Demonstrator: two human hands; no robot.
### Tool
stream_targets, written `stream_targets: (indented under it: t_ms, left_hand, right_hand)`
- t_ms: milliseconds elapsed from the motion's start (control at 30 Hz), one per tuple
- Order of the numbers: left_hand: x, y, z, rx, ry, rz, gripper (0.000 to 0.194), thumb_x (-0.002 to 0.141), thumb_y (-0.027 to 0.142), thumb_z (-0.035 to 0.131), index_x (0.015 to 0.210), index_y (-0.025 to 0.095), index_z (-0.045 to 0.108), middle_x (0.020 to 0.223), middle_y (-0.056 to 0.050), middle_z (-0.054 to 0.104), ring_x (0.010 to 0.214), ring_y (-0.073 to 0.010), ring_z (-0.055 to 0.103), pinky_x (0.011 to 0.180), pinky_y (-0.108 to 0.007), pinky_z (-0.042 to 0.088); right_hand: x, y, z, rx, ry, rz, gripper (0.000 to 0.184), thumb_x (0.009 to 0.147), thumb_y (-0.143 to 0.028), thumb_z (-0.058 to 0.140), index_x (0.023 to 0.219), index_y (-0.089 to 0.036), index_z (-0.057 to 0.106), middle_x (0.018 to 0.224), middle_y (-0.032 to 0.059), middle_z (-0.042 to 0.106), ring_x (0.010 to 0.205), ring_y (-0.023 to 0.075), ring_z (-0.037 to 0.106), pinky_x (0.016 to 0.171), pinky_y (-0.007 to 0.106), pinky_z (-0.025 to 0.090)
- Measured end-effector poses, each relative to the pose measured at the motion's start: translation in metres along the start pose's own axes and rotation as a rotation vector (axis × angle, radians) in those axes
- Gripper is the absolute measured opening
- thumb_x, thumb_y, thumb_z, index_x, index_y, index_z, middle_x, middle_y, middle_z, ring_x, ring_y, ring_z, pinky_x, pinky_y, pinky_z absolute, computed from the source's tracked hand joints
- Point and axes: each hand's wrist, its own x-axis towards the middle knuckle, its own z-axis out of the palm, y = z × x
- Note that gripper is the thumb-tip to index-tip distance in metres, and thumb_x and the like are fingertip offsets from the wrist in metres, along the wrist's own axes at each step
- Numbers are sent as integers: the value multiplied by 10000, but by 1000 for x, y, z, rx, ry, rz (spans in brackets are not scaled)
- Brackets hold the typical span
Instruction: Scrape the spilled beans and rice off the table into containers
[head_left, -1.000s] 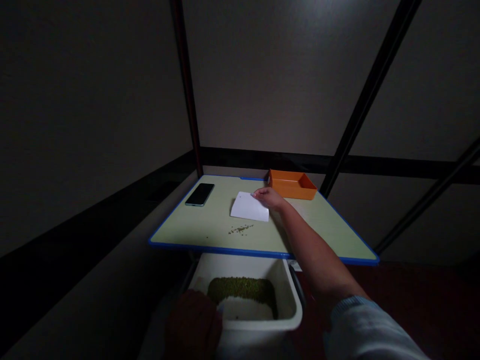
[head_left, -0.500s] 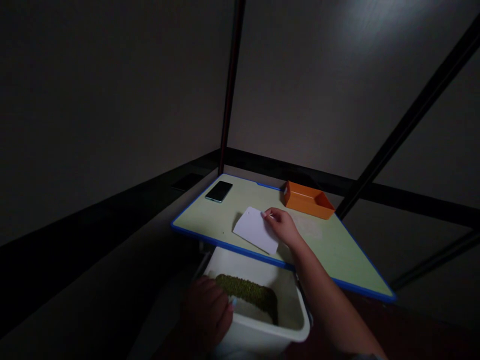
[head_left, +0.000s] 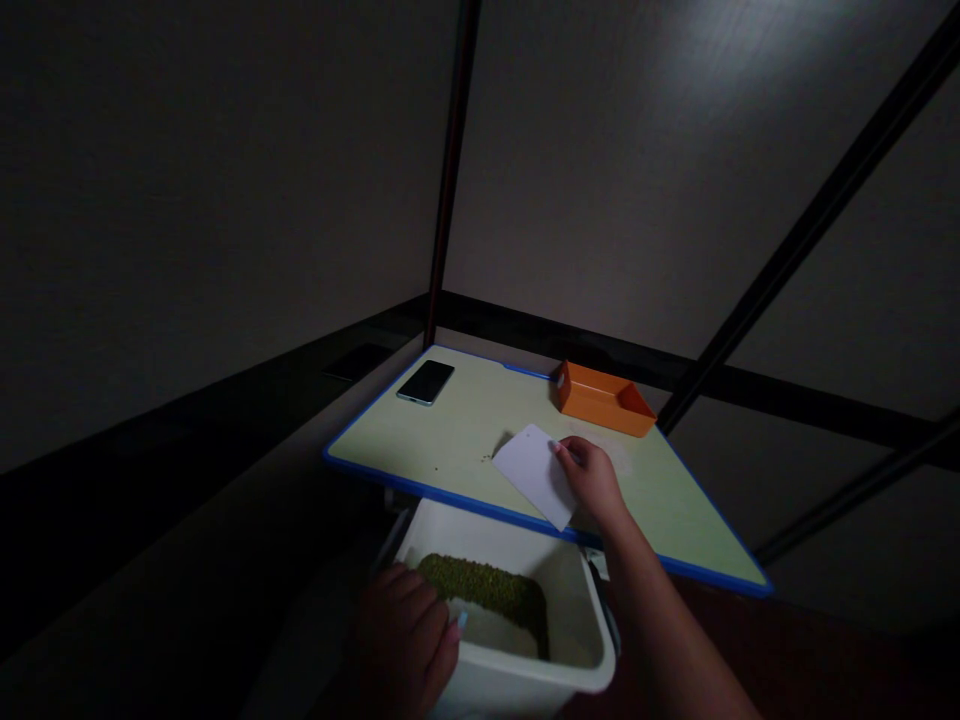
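My right hand (head_left: 592,480) pinches the right side of a thin white card (head_left: 534,474) with a small hole near its far corner. The card slants over the table's near edge, its lower corner close to the blue rim. Some tiny dark specks (head_left: 486,458) lie on the tabletop just left of it. Below the edge stands a white plastic tub (head_left: 559,672), with a heap of greenish grains (head_left: 487,583) inside. My left hand (head_left: 409,635), in shadow, is closed over the tub's near left rim; a pale blue spot shows by its thumb.
The pale yellow-green table (head_left: 480,400) has a blue edge. A black phone (head_left: 426,382) lies at its far left, and an orange tray (head_left: 606,402) sits at the far right. Dark-framed wall panels (head_left: 600,200) rise close behind and to the left.
My right hand has drawn the card rightward and toward the near edge, tilting it more. Specks now show beside it. My left hand stays on the tub; the whole view has shifted slightly.
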Motion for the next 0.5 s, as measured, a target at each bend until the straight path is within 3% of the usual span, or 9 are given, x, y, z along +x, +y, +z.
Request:
stream_targets:
  t_ms: [267,500]
  left_hand:
    - [1,0,1,1,4,6,215,728,162,446,516,192,420,495,14,430,548,-126,360,611,-298,309]
    - [-1,0,1,7,6,-2,216,725,166,444,513,193,413,494,13,426,544,-127,358,586,-293,300]
  right_hand:
    - [6,3,-2,22,51,19,324,762,-449,437,706,-158,568,703,84,636,655,190,558,601,267,375]
    - [5,-10,4,138,62,17,338,766,-491,426,718,-173,533,646,37,585,571,155,505,510,236,339]
